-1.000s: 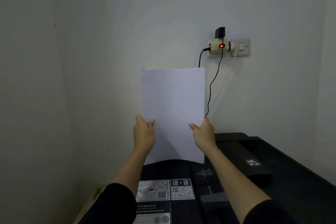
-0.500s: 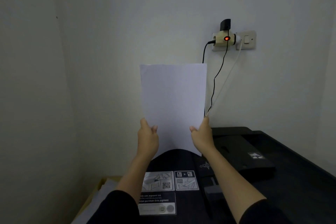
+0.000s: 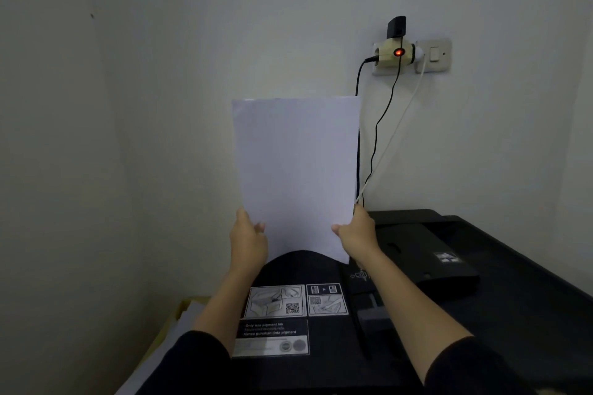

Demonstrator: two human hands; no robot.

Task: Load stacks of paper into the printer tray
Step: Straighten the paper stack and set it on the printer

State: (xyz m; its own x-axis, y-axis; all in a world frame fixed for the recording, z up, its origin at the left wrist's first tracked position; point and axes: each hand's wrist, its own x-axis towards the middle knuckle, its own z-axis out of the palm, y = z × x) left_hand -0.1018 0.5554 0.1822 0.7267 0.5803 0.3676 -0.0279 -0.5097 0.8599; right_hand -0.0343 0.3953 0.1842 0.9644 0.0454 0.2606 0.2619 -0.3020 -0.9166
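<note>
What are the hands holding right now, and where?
Both hands, left and right, hold an upright paper stack by its lower side edges.

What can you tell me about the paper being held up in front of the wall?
The paper is a plain white, blank stack, held upright in portrait. The left hand grips its lower left edge and the right hand its lower right edge. Its bottom edge dips behind the curved black top of the printer. Slight layering shows at the top left corner. Cables hang just beside its right edge.
</note>
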